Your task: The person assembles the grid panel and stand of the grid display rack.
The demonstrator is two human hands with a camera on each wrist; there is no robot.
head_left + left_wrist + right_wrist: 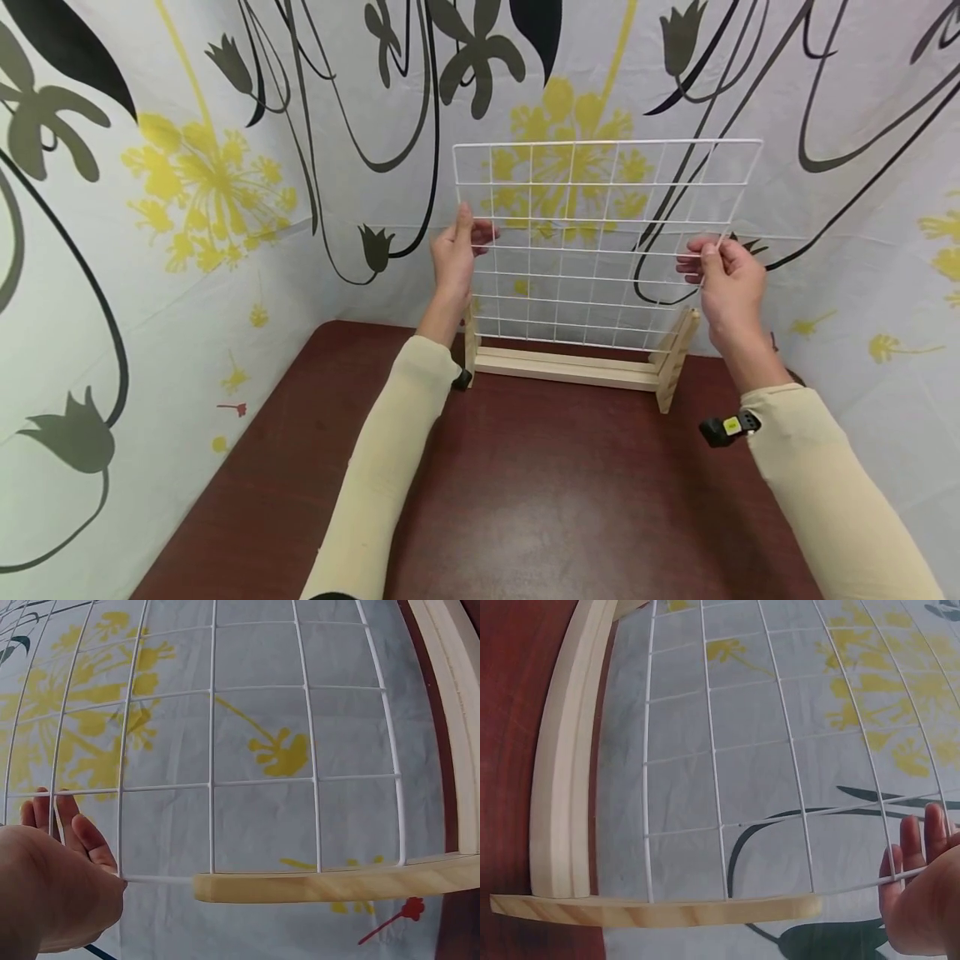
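A white wire grid panel (567,220) stands between the side pieces of a pale wooden stand (566,369) on the table. My left hand (454,254) holds the panel's left side wire, thumb in front and fingers reaching behind the mesh. On the opposite side wire, my right hand (731,283) pinches the panel at a similar height. In the left wrist view, a wooden end piece (330,887) runs along the panel's lower side edge, just below that hand. The right wrist view shows the other end piece (660,910) beside the grid's lower corner.
The dark red-brown table (585,483) extends toward me from the stand. A pale cloth (360,192) with grey, black and yellow plant prints hangs behind and at both sides. Black straps with small devices (723,430) sit at my wrists.
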